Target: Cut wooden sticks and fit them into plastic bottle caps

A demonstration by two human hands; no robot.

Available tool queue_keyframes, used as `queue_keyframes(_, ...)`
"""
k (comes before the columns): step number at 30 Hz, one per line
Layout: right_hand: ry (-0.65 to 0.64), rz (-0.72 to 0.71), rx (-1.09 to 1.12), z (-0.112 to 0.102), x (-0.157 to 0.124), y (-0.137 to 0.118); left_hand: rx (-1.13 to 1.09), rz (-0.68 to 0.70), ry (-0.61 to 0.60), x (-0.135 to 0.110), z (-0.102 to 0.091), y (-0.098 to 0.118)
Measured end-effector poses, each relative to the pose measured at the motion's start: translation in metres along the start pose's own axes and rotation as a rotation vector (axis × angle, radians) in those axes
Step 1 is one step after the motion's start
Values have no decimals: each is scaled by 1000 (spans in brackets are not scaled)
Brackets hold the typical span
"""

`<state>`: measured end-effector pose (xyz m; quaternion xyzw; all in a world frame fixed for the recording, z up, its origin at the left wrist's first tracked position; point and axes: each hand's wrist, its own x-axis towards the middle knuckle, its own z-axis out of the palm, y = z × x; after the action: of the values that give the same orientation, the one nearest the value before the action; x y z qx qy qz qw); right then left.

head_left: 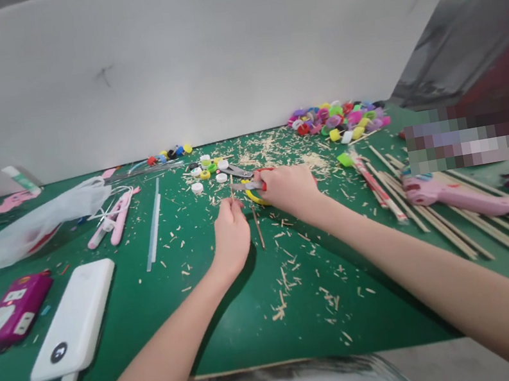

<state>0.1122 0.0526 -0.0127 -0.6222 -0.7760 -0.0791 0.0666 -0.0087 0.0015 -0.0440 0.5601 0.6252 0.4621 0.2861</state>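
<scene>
Over the middle of the green table, my right hand [289, 188] is closed round the handles of a pair of scissors [239, 171] with red on the grips. Its blades are spread apart and point left. Close in front of them, my left hand [232, 230] pinches a thin wooden stick [231, 189], which stands up between the fingertips near the lower blade. A yellow ring-shaped thing [255, 194] lies partly hidden beside my right hand. Below it rests a thin brown stick [258, 227]. White, yellow and green bottle caps [205, 171] lie just left of the blades.
Wood chips [293, 275] litter the green table [231, 344]. A pile of colourful caps [335, 120] stands back right; wooden sticks [441, 227] and a pink handled tool [460, 195] lie right. At left are a white power bank [77, 314], a purple packet [13, 310] and a plastic bag [49, 221].
</scene>
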Motion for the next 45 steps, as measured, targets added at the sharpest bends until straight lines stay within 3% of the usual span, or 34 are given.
queue_keyframes(4, 1, -29, -15, 5, 12, 1, 74, -28, -44, -8, -2, 10)
queue_keyframes(8, -111, 211, -30, 6, 41, 25, 97, 62, -213, -33, 3, 22)
queue_keyframes(10, -66, 266, -37, 5, 51, 40, 40, 50, -290, -41, 8, 25)
queue_keyframes(13, -5, 270, -36, 2, 47, 51, -23, -13, -223, -37, 10, 22)
queue_keyframes(16, -23, 286, 22, 2, 29, 45, -7, 22, -138, -22, 4, 17)
queue_keyframes(22, -167, 273, 134, 2, 8, 28, 270, 34, -63, 2, -15, 10)
queue_keyframes(29, -109, 155, 106, -5, 5, 29, 490, 90, 26, 14, -25, 5)
queue_keyframes(36, -251, 142, 120, 1, 9, 35, 530, 97, 19, 12, -30, 9)
queue_keyframes(41, -329, 60, 91, -5, 2, 40, 575, 89, -4, 11, -30, 11)
queue_keyframes(45, -281, 49, 71, -9, 3, 34, 592, 101, -15, 10, -30, 12)
